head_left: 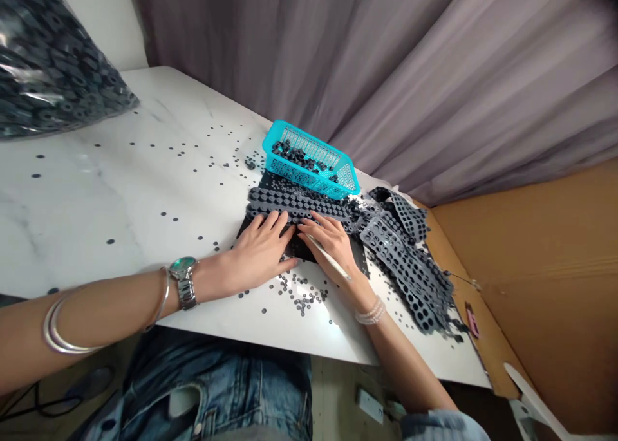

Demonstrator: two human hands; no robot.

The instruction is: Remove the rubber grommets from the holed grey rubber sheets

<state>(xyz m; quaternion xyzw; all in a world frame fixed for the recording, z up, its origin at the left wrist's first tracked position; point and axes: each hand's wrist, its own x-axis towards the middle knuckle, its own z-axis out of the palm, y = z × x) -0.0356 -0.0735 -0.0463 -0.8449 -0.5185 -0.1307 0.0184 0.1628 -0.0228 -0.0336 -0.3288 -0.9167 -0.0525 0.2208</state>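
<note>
My left hand (pixel 258 251) lies flat with its fingertips on a dark grey moulded rubber strip (pixel 299 204), which is studded with round rings. My right hand (pixel 333 243) grips a thin white stick (pixel 329 258), and its fingertips rest at the strip's lower edge. Under both hands lies a black perforated sheet (pixel 302 251), mostly hidden. To the right of my right hand is a heap of grey perforated rubber sheets (pixel 405 261). Small loose dark rubber rings (pixel 302 293) are scattered just below my hands.
A turquoise plastic basket (pixel 309 161) holding dark rings stands beyond my hands. A large plastic bag of rings (pixel 48 67) sits at the far left of the white marble table (pixel 111 196). Behind hang grey curtains (pixel 299 42); a cardboard panel (pixel 531 286) stands right.
</note>
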